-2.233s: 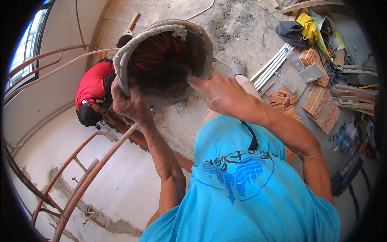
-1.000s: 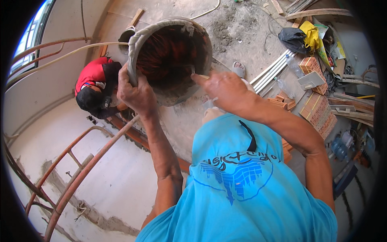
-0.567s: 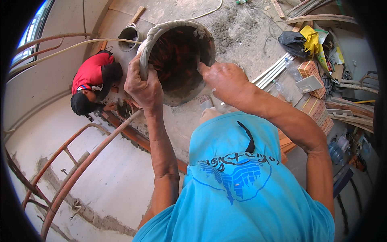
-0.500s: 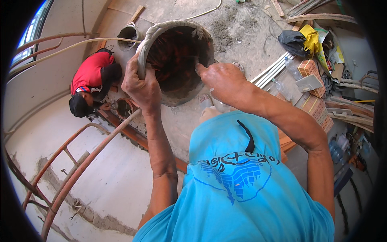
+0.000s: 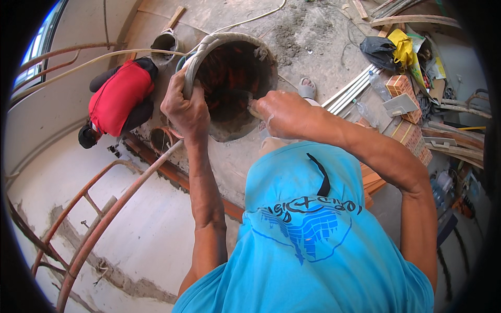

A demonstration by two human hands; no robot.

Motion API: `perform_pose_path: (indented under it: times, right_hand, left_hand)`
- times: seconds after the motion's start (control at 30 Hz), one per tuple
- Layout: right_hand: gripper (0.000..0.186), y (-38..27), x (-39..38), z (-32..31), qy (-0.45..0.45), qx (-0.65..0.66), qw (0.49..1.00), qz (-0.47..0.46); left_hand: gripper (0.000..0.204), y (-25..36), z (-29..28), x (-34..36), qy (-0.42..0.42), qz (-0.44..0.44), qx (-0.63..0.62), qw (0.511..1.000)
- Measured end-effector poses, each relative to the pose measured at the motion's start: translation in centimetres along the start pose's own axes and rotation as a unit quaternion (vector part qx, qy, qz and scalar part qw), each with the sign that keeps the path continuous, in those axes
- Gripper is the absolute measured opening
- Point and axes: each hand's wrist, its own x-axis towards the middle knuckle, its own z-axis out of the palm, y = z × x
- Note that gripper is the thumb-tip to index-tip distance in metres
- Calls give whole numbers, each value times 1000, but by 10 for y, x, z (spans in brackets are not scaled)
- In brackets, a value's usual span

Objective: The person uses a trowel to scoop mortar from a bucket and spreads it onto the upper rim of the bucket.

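Note:
A large grey bucket, caked with cement, is tilted so its mouth faces me. My left hand is closed around the left side of its thick rim. My right hand is closed on the short handle of a trowel at the bucket's lower right. The trowel's blade reaches inside, where it is dark and hard to make out. Reddish patches show on the bucket's shadowed inner wall.
A person in red crouches at the left beside an orange-rimmed bucket. Behind stands a smaller bucket. A pale hose passes the big rim. Rusty scaffold pipes rise lower left. White pipes, bricks and bags lie right.
My right hand has shifted slightly left and down, and the trowel shows more inside the bucket. The bucket's rim has dropped a little. The person in red has bent further over.

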Motion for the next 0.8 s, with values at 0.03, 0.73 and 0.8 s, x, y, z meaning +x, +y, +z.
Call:
perform_pose_path:
  times: [0.03, 0.73, 0.8]
  right_hand:
    - [18, 0, 0, -3, -6, 10, 1000, 7]
    - [82, 76, -42, -32, -77, 487, 864, 103]
    - [80, 77, -51, -37, -59, 474, 872, 106]
  left_hand:
    - [26, 1, -1, 0, 2, -10, -6, 1000]
    - [23, -10, -20, 5, 16, -83, -34, 996]
    - [23, -10, -16, 2, 17, -86, -59, 994]
